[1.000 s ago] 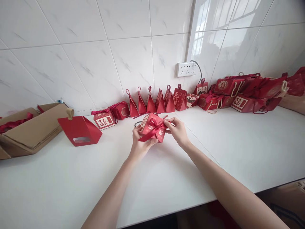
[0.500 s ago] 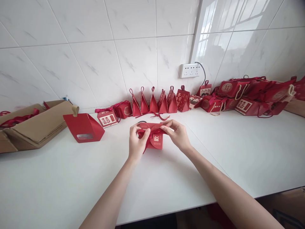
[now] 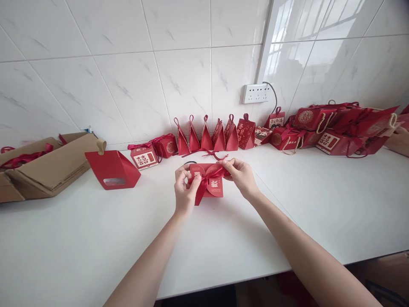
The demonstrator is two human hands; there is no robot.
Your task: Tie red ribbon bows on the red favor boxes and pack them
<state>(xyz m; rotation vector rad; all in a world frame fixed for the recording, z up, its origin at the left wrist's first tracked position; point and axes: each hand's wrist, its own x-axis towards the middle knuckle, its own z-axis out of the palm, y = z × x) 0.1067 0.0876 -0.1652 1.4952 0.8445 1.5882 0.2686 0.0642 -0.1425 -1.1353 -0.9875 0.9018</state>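
Observation:
A small red gift box (image 3: 214,187) with rounded, overlapping top flaps and pale Chinese characters sits on the white table in front of me. A dark red ribbon (image 3: 211,172) crosses its top, one loose tail hanging over the near side. At the box's left, my left hand (image 3: 185,187) is closed, pinching the ribbon between thumb and fingers. My right hand (image 3: 241,175) pinches the ribbon's other part at the upper right of the box. Fingertips of both hands are partly hidden behind ribbon and box.
Several red triangular boxes (image 3: 206,138) line the tiled wall. Piled red boxes (image 3: 338,128) stand at the right, where another person's hand (image 3: 399,138) shows. A red box with a window (image 3: 119,168) and an open cardboard box (image 3: 64,166) are at left; a power strip (image 3: 255,94) hangs above.
My right hand has drawn the ribbon out toward the right and lifted it slightly; more of the box top shows. Another person's hand has appeared at the far right pile.

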